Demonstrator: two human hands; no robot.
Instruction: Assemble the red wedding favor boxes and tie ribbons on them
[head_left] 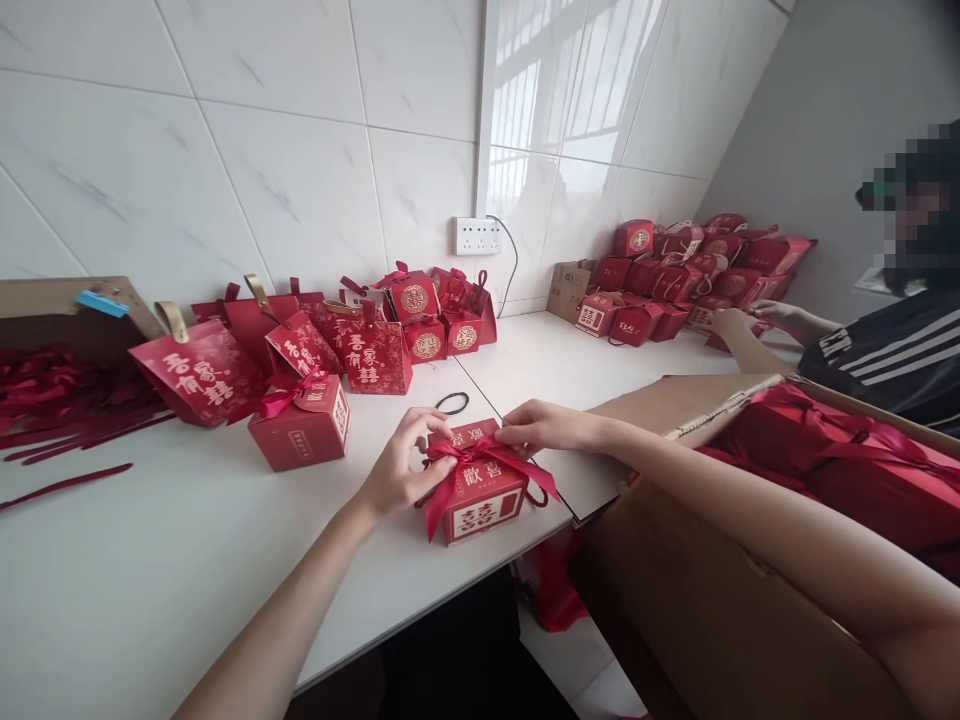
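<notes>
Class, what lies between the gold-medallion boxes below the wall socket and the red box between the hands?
The head view shows a black ring on the white tabletop behind the red box, near a seam.

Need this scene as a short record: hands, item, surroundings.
left hand: at ribbon bow, left side
right hand: at bow, right side
item: printed box under bow, on white table
right: open carton holding ribbon-tied boxes
back left: red packages
back right: stacked boxes, co-worker's hand near
</notes>
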